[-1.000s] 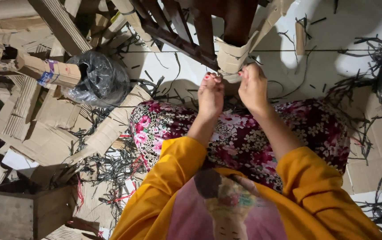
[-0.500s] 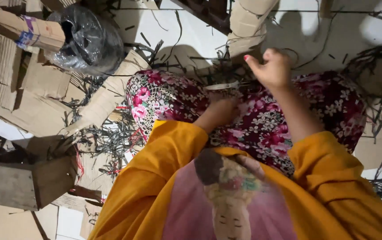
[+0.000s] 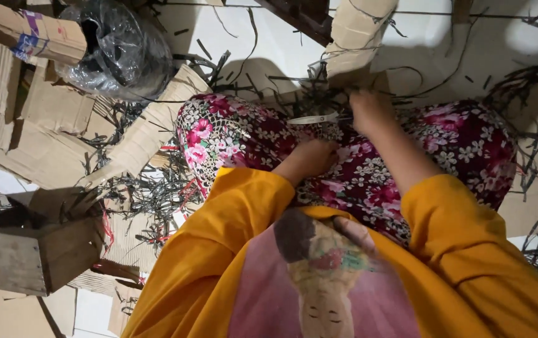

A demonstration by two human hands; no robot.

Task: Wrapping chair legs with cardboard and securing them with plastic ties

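I sit on the floor in orange sleeves and a dark floral skirt (image 3: 231, 134). My right hand (image 3: 369, 109) rests at the far edge of my lap, closed around the handles of a pair of scissors (image 3: 313, 119) whose silver blades point left across the skirt. My left hand (image 3: 313, 156) lies curled on the skirt just below the blades, and I see nothing in it. A folded piece of brown cardboard (image 3: 360, 37) stands just beyond my right hand.
Dark thin strips (image 3: 150, 194) litter the white floor around my legs. Flat cardboard sheets (image 3: 37, 131) lie at the left, with a black plastic bag (image 3: 119, 50) and a cardboard tube (image 3: 25, 34) above them. A wooden box (image 3: 25, 250) sits at lower left.
Both hands came down from the cardboard piece ahead to my lap. My right hand now grips the scissors lying on the skirt, and my left hand has drawn back toward my body.
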